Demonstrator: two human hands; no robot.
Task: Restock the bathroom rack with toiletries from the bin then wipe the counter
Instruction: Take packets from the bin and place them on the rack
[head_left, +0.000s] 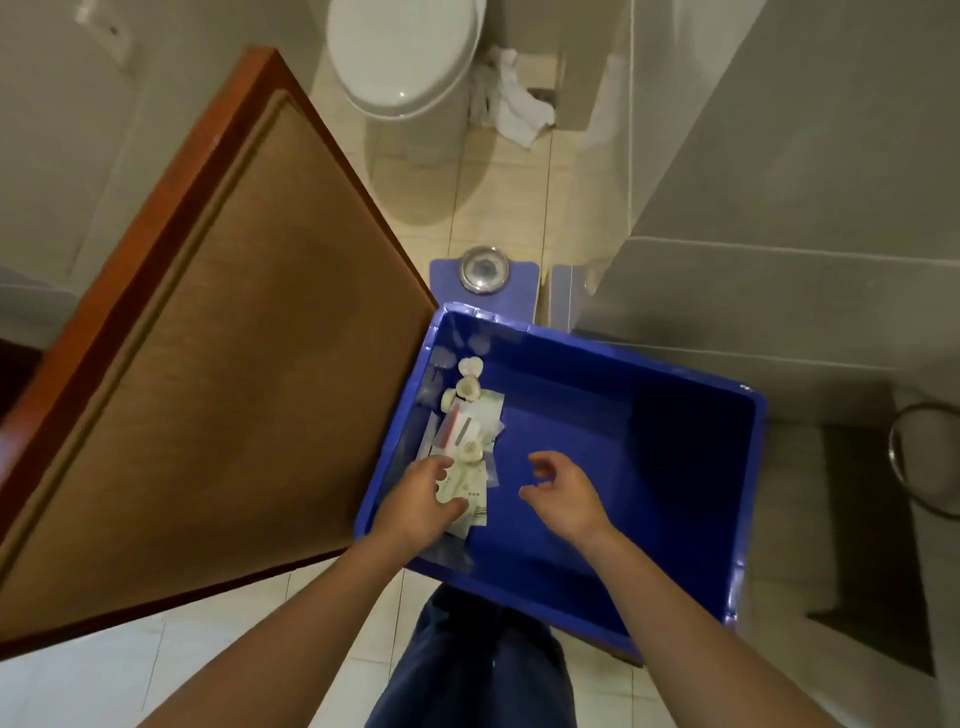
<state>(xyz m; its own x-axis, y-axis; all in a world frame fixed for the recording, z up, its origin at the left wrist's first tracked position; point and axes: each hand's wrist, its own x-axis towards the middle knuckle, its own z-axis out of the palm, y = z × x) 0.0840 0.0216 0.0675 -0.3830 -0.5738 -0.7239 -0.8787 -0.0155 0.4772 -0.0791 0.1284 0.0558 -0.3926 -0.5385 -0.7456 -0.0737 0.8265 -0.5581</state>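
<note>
The left grip (421, 499) was inside the blue bin (597, 347), pinching a pale flat sachet (466, 487) between thumb and curled fingers. Just beyond it, along the bin's left wall, lay the other toiletries (470, 421): small cream round-capped bottles and clear-wrapped packets (labels too small to read), heaped loosely. The right grip (561, 491) hovered beside the left one, fingers loosely curled around nothing, over bare blue bin floor that stretched wide to its right. A wooden door (208, 338) stood against the bin's rim, left of the left grip. A toilet (405, 52) stood well beyond both.
</note>
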